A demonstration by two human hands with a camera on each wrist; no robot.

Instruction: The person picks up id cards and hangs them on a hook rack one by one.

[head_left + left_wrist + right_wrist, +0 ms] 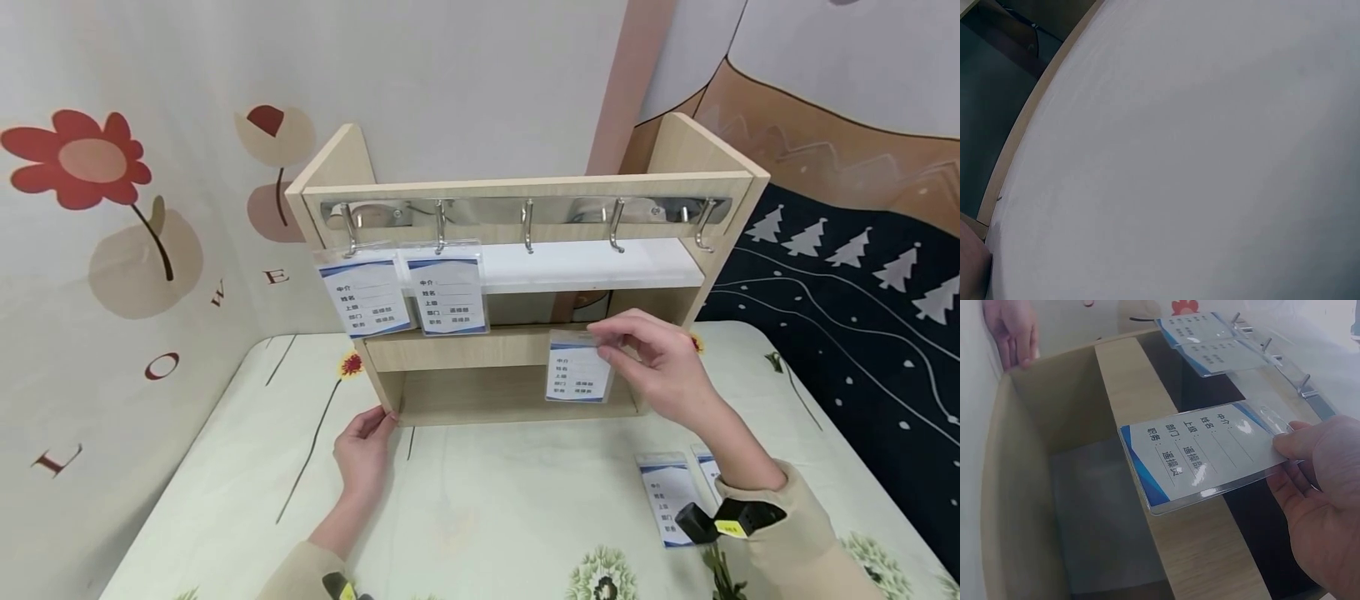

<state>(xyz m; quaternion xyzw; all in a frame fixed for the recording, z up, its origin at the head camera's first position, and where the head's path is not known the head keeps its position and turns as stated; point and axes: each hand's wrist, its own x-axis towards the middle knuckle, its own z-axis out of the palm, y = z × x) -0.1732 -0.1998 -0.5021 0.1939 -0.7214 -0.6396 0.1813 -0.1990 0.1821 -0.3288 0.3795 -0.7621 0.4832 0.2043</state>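
Note:
My right hand (663,367) pinches a clear-sleeved badge card (577,371) by its top edge, in front of the wooden shelf (465,357). In the right wrist view the thumb lies over that badge card (1200,456), with fingers beneath. My left hand (366,450) grips the shelf's lower left front corner with curled fingers. Two similar badge cards, a left one (367,296) and a right one (447,292), hang from the first two hooks of the metal hook rail (480,211). The other three hooks carry nothing. The left wrist view shows mostly pale cloth.
Two more badge cards, one nearer (667,492) and one partly hidden by my right forearm (705,467), lie on the flower-printed tablecloth (480,500). Behind the shelf hangs a printed curtain (480,83). A dark tree-patterned cloth (847,308) stands at the right.

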